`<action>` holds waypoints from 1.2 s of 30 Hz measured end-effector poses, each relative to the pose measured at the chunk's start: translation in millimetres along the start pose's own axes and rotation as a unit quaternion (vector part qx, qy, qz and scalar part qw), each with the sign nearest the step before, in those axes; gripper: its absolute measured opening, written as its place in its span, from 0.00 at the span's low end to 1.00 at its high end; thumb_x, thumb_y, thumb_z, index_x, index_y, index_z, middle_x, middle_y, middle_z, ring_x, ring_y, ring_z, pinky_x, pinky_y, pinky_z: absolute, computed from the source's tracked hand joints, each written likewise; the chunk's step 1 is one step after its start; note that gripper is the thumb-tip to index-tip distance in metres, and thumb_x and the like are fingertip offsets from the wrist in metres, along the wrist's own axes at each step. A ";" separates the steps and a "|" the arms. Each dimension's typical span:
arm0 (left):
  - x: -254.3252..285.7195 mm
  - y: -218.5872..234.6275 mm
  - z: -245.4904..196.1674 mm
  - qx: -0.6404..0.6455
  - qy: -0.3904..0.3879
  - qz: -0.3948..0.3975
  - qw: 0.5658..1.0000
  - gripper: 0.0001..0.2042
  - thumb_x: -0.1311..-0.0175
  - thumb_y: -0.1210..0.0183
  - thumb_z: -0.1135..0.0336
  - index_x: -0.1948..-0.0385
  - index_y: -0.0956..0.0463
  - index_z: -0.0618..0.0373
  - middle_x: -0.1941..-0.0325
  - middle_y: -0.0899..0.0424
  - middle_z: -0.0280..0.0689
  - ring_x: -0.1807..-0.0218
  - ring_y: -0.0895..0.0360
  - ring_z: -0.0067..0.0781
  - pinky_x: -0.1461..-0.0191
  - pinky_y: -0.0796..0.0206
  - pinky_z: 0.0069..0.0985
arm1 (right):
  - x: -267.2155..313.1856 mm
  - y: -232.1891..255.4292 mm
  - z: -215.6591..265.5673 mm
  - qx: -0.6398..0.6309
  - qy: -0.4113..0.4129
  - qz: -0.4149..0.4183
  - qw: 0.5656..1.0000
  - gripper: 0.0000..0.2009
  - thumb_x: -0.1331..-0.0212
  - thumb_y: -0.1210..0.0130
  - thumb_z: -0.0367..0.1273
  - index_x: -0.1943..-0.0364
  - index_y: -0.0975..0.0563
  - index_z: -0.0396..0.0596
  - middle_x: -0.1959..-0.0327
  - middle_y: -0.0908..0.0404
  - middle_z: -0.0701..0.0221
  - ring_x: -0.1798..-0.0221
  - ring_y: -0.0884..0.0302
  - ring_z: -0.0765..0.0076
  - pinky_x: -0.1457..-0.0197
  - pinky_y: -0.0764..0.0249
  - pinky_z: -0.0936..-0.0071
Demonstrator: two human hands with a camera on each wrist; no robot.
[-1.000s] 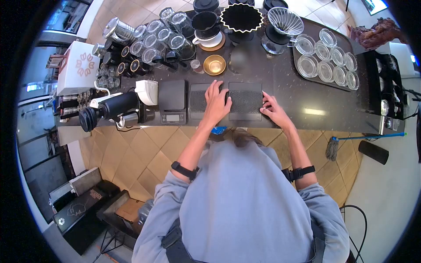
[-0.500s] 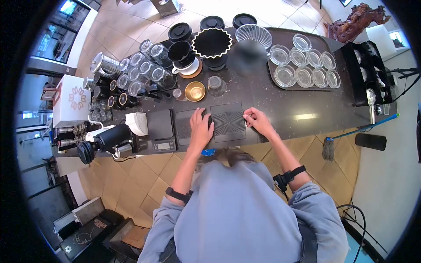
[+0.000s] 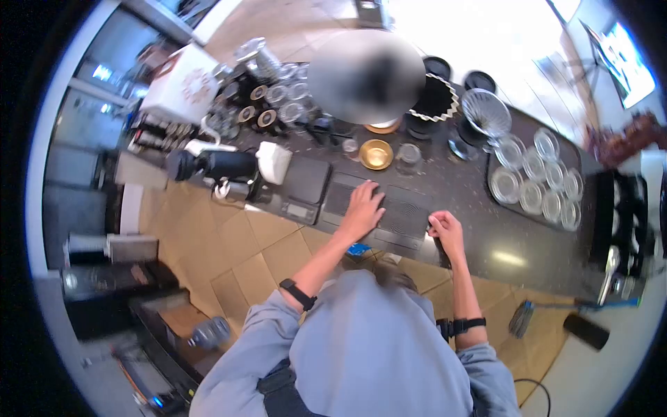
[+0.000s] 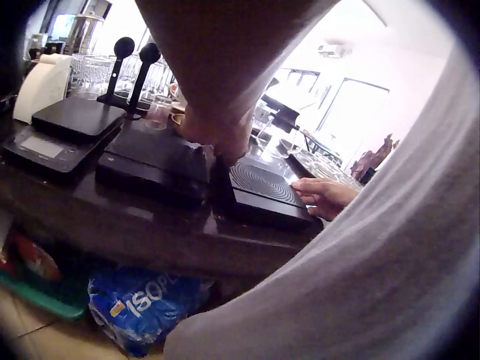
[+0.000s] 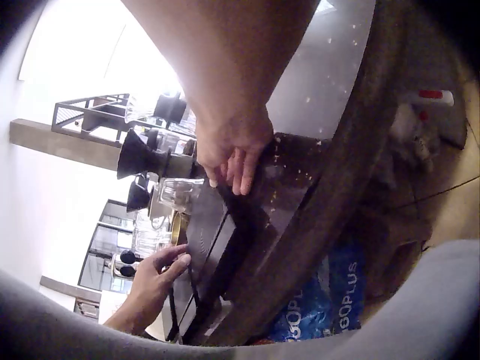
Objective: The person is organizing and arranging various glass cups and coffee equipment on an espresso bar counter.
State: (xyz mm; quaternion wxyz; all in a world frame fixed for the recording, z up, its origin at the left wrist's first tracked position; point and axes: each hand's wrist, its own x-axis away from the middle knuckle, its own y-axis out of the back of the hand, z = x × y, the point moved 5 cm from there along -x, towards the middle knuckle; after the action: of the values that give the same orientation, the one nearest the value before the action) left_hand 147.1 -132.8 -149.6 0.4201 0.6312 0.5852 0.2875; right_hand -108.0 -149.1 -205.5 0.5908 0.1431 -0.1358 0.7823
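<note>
Two flat black scale-like units lie side by side at the counter's near edge; the left one (image 3: 338, 195) is partly covered by my left hand (image 3: 362, 211). Its fingers rest loosely over that unit's right part, thumb toward the gap. Concentric ridges mark the top of the right unit (image 4: 262, 184). My right hand (image 3: 448, 231) is at that unit's outer end, fingers bent in the head view. In the right wrist view, the fingertips of the right hand (image 5: 234, 154) touch the end and hang down along its side.
A scale with a display (image 3: 306, 186) stands left of the units, beside a white container (image 3: 274, 162). Behind are a gold bowl (image 3: 376, 154) and a small glass jar (image 3: 408, 154). A tray of glass lids (image 3: 495, 189) is at right. A blurred patch hides part of the back.
The head view has shifted and tilted, so the counter looks rotated. The hands keep to the same two units; the right fingers look more bent than a second ago.
</note>
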 end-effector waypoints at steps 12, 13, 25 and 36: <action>109.4 83.4 37.7 0.216 0.103 -0.196 0.951 0.09 0.32 0.42 0.62 0.62 0.22 0.59 0.51 0.23 0.42 0.46 0.26 0.43 0.42 0.34 0.33 | 10.5 -17.0 36.5 0.142 0.130 -0.060 0.979 0.20 0.27 0.50 0.40 0.78 0.34 0.48 0.86 0.35 0.75 0.84 0.35 0.81 0.81 0.36 0.78; 134.6 81.2 49.0 0.234 0.142 -0.205 0.940 0.09 0.32 0.43 0.63 0.63 0.22 0.60 0.54 0.23 0.42 0.48 0.25 0.42 0.44 0.33 0.32 | 12.4 -26.7 45.4 0.150 0.148 -0.047 0.976 0.22 0.27 0.50 0.40 0.81 0.35 0.48 0.87 0.36 0.76 0.84 0.36 0.81 0.81 0.37 0.78; 634.7 -104.1 18.6 0.202 0.623 -0.377 0.655 0.05 0.38 0.42 0.65 0.67 0.22 0.54 0.70 0.17 0.40 0.66 0.19 0.37 0.62 0.28 0.36 | 127.2 -271.4 38.8 0.274 0.271 0.370 0.845 0.19 0.28 0.48 0.35 0.81 0.31 0.46 0.82 0.31 0.76 0.78 0.36 0.81 0.74 0.39 0.79; 888.5 -299.2 -224.8 0.156 0.812 -0.404 0.391 0.12 0.43 0.44 0.59 0.69 0.18 0.59 0.65 0.16 0.49 0.60 0.18 0.51 0.55 0.25 0.44 | 257.0 -444.5 -120.5 0.505 0.021 0.673 0.539 0.05 0.33 0.45 0.30 0.61 0.21 0.44 0.69 0.19 0.72 0.69 0.22 0.76 0.66 0.26 0.77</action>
State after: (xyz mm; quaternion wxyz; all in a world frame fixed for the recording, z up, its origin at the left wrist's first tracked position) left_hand -60.8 770.4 -415.1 -0.2933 -0.1581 0.8698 0.3640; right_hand 245.5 242.3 -198.6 -0.2775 0.2675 0.2384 0.8914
